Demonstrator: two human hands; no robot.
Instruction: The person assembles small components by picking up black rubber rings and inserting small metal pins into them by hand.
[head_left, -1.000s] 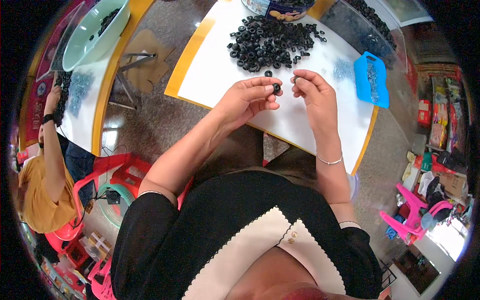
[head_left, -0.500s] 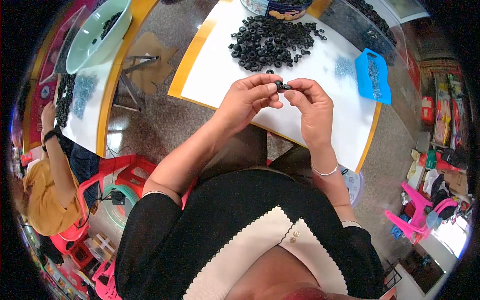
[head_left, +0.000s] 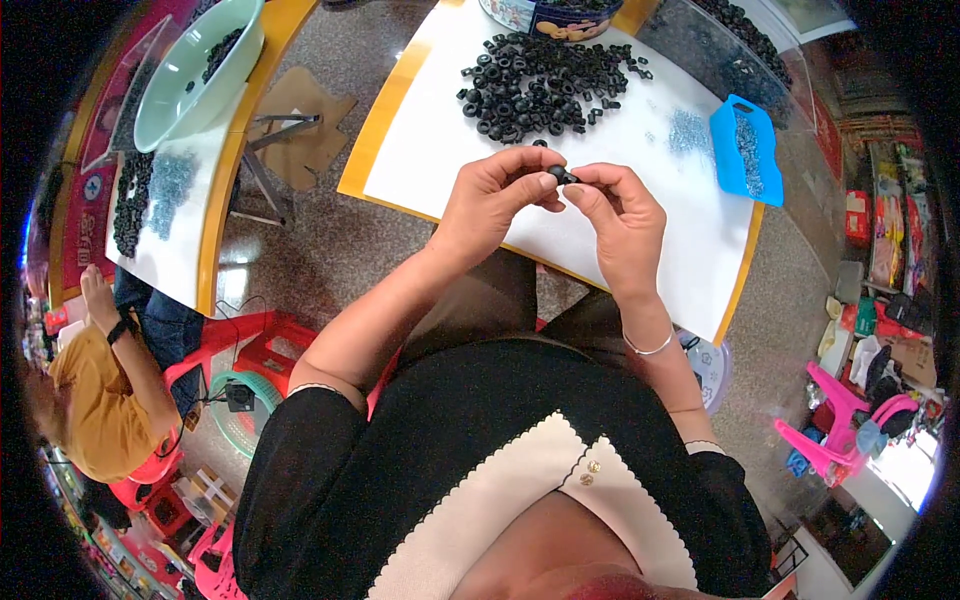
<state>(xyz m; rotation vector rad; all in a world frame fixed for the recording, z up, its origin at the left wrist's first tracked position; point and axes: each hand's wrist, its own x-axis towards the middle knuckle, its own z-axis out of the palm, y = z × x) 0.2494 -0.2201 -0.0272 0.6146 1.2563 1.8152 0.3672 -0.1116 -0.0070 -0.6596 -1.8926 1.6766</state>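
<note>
My left hand pinches a small round black part, which looks like a toy wheel, between thumb and fingertips. From the other side my right hand closes thumb and forefinger on a smaller dark piece that touches the round part. What exactly the smaller piece is, I cannot make out. Both hands are held over the near part of the white table top. Just beyond them a single black ring lies apart from a heap of black wheels and small angular black pieces.
Small clear bluish pieces lie beside a blue tray holding more of them. A round tin stands behind the heap. At left, a person in a mustard top sits by another table with a pale green basin.
My hands stay together, with small finger shifts around the black part. The person at left has lowered a hand away from the black pieces on that table.
</note>
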